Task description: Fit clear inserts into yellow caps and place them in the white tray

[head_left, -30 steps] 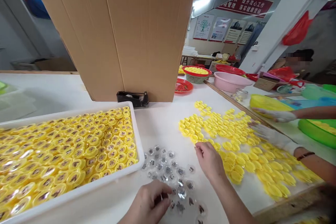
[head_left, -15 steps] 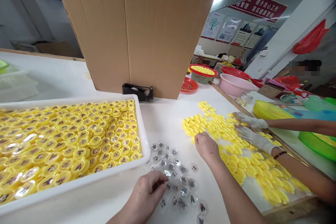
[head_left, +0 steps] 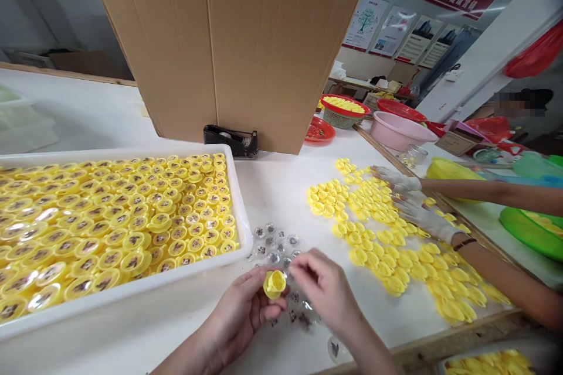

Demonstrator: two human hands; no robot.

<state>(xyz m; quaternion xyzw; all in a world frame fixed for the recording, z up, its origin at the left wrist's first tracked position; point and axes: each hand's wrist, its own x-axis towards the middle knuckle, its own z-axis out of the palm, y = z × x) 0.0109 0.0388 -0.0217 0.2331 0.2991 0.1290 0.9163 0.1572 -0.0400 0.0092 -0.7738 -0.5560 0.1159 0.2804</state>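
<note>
A small yellow cup-shaped piece (head_left: 275,284) is held in my left hand (head_left: 246,310), between thumb and fingers, its hollow side facing up. Just right of it, my right hand (head_left: 323,290) is closed with fingertips pinched; whatever it grips is too small to make out. Beneath and around both hands lie clear round discs with dark pictures (head_left: 303,321) on the white table (head_left: 176,328). To the left, a white tray (head_left: 240,205) is full of yellow pieces topped with picture discs (head_left: 132,261). Many yellow pieces (head_left: 387,261) spread over the table at the right.
Another person's gloved hands (head_left: 413,217) rest among the yellow pieces. A tall cardboard box (head_left: 246,53) stands behind, with a black tape dispenser (head_left: 231,142) at its base. Beyond are a pink basin (head_left: 400,130), a red-rimmed basket (head_left: 345,106) and a green basin (head_left: 532,233).
My right hand has moved from the yellow pieces in toward my left hand. The left hand has turned and now holds a yellow piece. The other person's gloved hands shifted slightly left.
</note>
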